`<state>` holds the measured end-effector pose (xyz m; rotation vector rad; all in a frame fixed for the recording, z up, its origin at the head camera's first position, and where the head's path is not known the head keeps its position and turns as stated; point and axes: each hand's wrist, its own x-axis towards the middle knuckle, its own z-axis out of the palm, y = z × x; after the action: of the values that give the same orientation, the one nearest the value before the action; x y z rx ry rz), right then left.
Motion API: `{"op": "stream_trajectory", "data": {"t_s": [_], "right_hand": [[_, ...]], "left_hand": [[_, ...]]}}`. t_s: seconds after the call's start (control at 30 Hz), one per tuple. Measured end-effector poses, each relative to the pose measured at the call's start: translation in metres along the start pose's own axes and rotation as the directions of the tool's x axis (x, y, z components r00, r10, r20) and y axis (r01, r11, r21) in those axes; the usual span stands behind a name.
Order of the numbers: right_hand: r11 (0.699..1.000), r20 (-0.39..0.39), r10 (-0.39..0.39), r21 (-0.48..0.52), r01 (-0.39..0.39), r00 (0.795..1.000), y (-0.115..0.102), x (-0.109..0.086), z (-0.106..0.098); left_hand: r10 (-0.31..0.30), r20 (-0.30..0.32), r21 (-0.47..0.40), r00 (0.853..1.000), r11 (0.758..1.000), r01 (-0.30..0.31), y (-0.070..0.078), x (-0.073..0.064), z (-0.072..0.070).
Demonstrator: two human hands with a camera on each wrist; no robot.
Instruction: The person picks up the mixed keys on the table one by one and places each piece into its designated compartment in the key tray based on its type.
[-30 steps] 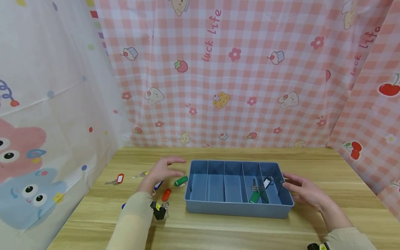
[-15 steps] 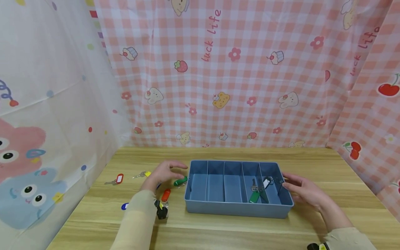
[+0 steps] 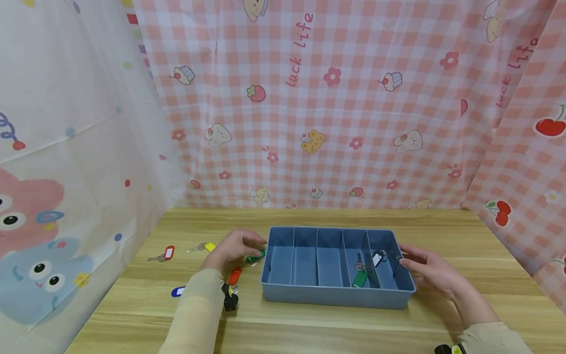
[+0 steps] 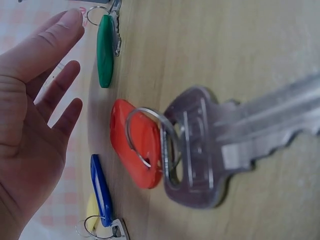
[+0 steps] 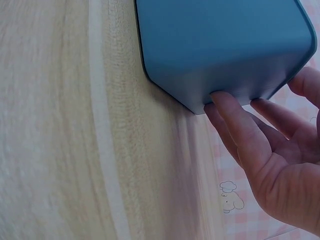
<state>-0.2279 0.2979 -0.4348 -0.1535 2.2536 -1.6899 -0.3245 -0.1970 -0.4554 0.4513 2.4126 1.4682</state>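
Observation:
My left hand (image 3: 231, 247) reaches beside the left end of a blue-grey divided box (image 3: 331, 296). Its fingers are spread, and in the left wrist view the thumb tip overlaps the ring side of a key with a green tag (image 4: 104, 52). Close by lie a key with a red tag (image 4: 132, 150) and a key with a blue tag (image 4: 101, 190). At the box's other end my right hand (image 3: 430, 269) touches the outer wall with its fingertips, as the right wrist view shows. Inside the box, toward the right, are a key with a green tag (image 3: 360, 279) and a white-and-black tag (image 3: 378, 258).
On the wooden table's left side lie a key with a red-rimmed tag (image 3: 169, 252), a key with a yellow tag (image 3: 210, 246) and another blue tag (image 3: 178, 291). A pink checked cloth (image 3: 327, 113) hangs behind the table.
My left hand has moved slightly right and down toward the green-tagged key, uncovering the blue tag and the yellow tag. The right hand stays at the box's end.

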Motion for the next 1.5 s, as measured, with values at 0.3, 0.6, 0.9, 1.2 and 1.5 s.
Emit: {"op": "stream_trajectory", "data": {"t_s": [0.3,0.6,0.9,1.2,1.5], "right_hand": [[1.000,0.004,0.011,0.005,-0.011,1.000,-0.0009,0.0000,-0.0005],[1.000,-0.001,0.012,-0.005,-0.012,1.000,-0.0014,0.0006,-0.0005],[1.000,0.003,0.006,0.005,-0.006,1.000,-0.0011,-0.0005,0.0003],[1.000,0.005,0.006,0.003,-0.006,1.000,-0.0008,-0.0008,0.0004],[1.000,0.009,0.005,-0.002,-0.005,1.000,-0.0004,-0.0008,-0.0003]], "left_hand": [[0.076,0.022,0.083,0.997,0.993,-0.078,-0.0033,0.0022,0.0009],[0.119,0.044,0.139,0.992,0.982,-0.124,-0.0063,0.0040,-0.0006],[0.116,0.036,0.181,0.993,0.976,-0.120,-0.0028,0.0000,-0.0016],[0.093,0.004,0.211,0.996,0.973,-0.091,-0.0049,-0.0004,-0.0006],[0.020,-0.065,0.148,0.998,0.989,-0.010,-0.0041,-0.0031,0.0001]]}}
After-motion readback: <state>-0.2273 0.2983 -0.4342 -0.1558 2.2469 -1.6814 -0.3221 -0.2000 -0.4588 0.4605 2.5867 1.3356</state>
